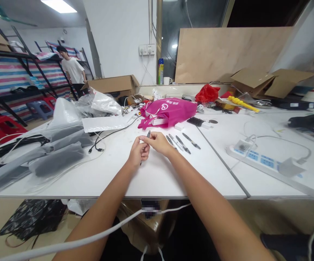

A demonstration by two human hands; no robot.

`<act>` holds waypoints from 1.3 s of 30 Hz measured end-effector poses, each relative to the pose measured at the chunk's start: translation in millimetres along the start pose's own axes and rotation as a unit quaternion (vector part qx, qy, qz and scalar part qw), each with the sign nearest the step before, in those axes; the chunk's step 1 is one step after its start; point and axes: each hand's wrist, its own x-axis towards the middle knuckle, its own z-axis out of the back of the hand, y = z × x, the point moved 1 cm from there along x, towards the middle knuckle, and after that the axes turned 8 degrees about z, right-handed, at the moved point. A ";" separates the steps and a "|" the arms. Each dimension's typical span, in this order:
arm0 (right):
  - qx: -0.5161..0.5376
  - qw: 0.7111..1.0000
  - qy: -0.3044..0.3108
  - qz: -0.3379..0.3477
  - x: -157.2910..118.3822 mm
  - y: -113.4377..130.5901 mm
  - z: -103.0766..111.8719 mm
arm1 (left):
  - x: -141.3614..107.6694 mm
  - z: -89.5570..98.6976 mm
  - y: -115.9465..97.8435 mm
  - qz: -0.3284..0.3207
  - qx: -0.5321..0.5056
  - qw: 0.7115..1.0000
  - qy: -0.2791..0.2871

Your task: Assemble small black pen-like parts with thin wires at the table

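Head view. At frame centre, the left hand [138, 151] and right hand [159, 142] meet over the white table [157, 174]; both are closed on one dark pen [146, 139], the left fist around its lower barrel, the right fingertips pinching its upper end. Just right of the hands, four more pens [183, 142] lie loose on the table. Behind them rests a pink bag [170, 110], with a black cable [110, 135] to its left. Grey plastic packets [56, 152] fill the left side. A power strip [257, 157] lies at right. Cardboard boxes [271, 81] stand at upper right. A person [74, 70] stands by shelving at upper left.
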 end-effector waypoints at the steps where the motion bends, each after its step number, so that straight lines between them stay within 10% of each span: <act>1: 0.008 1.000 -0.004 -0.010 0.2 -1.2 -0.1 | -0.5 -0.2 -1.8 0.003 -0.020 1.000 0.010; 21: -0.079 0.988 -0.075 -0.106 5.8 -25.0 1.1 | 6.8 0.9 11.3 -0.012 0.081 0.996 -0.036; 28: 0.129 0.989 -0.030 -0.067 4.2 -8.0 8.0 | 3.3 6.2 1.5 0.017 -0.002 1.000 -0.024; 39: 0.104 0.988 -0.054 -0.104 7.6 -13.2 4.0 | 1.5 2.7 2.5 0.068 0.010 0.997 0.027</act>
